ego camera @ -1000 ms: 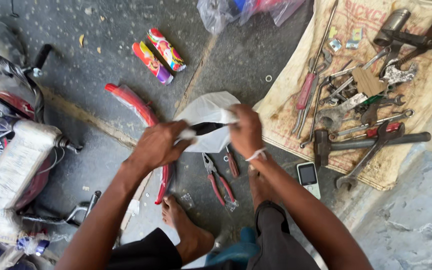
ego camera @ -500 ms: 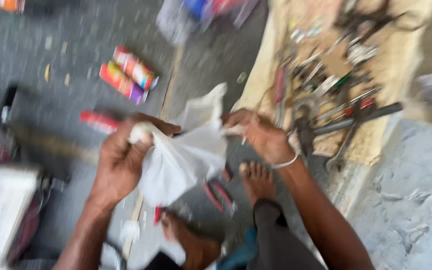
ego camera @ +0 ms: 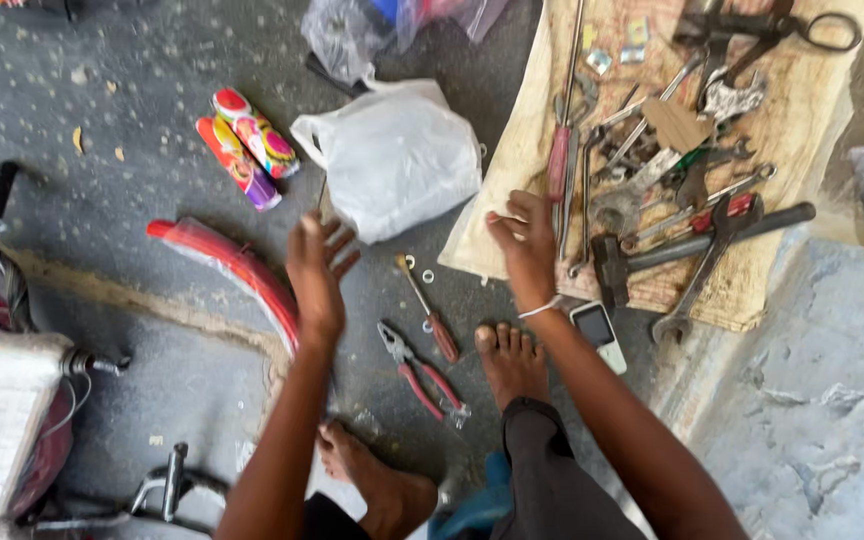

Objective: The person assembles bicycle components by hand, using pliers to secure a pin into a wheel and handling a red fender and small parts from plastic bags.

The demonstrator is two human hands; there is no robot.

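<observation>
A white plastic bag [ego camera: 394, 157] lies on the grey ground ahead of me, free of both hands. My left hand [ego camera: 317, 272] hovers below it with fingers spread and nothing in it. My right hand [ego camera: 526, 246] is at the near edge of the tool cloth [ego camera: 822, 100], fingers loosely bent, empty. Between my hands on the ground lie a screwdriver [ego camera: 431, 322] with a brown handle and two small washers [ego camera: 419, 270]. Red-handled pliers [ego camera: 420, 370] lie closer to my bare feet. A small phone [ego camera: 597, 334] sits beside my right wrist.
The cloth holds several wrenches, a hammer [ego camera: 652, 250], scissors and a red-handled tool [ego camera: 558, 165]. A red curved mudguard [ego camera: 237, 270] lies left of my left hand. Two colourful tubes [ego camera: 247, 147] lie further left. A clear bag [ego camera: 392, 25] is at the top. Bicycle parts crowd the left edge.
Both hands held the white bag up between them before. The bag now lies on the ground ahead, and both hands have come away from it, empty.
</observation>
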